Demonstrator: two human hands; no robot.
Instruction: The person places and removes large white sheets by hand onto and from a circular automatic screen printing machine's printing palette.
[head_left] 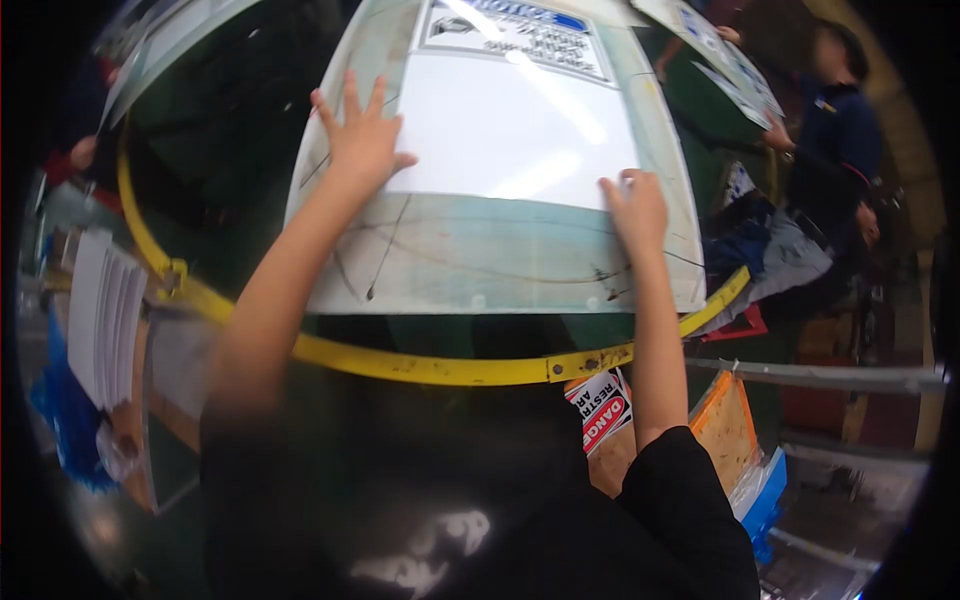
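Observation:
A white sheet (510, 130) with a printed "NOTICE" panel at its top lies on a pale, worn board (500, 245) marked with dark lines. My left hand (361, 140) rests with fingers spread at the sheet's left edge, across sheet and board. At the lower right corner of the sheet is my right hand (638, 205), its fingers bent and drawn together over the edge; whether it pinches the sheet cannot be made out.
A yellow curved rail (430, 369) runs below the board. White sheets (103, 320) stand at left. A "DANGER" sign (600, 408) is below the rail. At right, a person (835, 130) holds another printed panel (725, 65); another person's hand (83, 152) shows at far left.

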